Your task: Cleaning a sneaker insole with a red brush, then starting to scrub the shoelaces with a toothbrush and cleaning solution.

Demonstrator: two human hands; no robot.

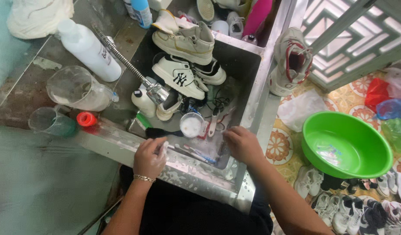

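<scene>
My left hand (149,157) rests on the near rim of a steel sink (248,65), fingers closed around a small white soapy thing (164,148). My right hand (241,143) reaches into the sink by its right wall with fingers curled; what it grips is hidden. Between the hands lie toothbrushes (200,155) on the wet sink floor. Just beyond them are a small round cup of white paste (191,125) and a black brush (159,132). Several white sneakers (178,76) are piled at the back of the sink.
A flexible metal faucet hose (122,56) ends over the sink. Left on the counter stand a white bottle (89,48), a clear jug (76,89), a clear cup (50,122) and a red cap (86,118). Right: a sneaker (289,61), green basin (346,143), floor shoes (361,206).
</scene>
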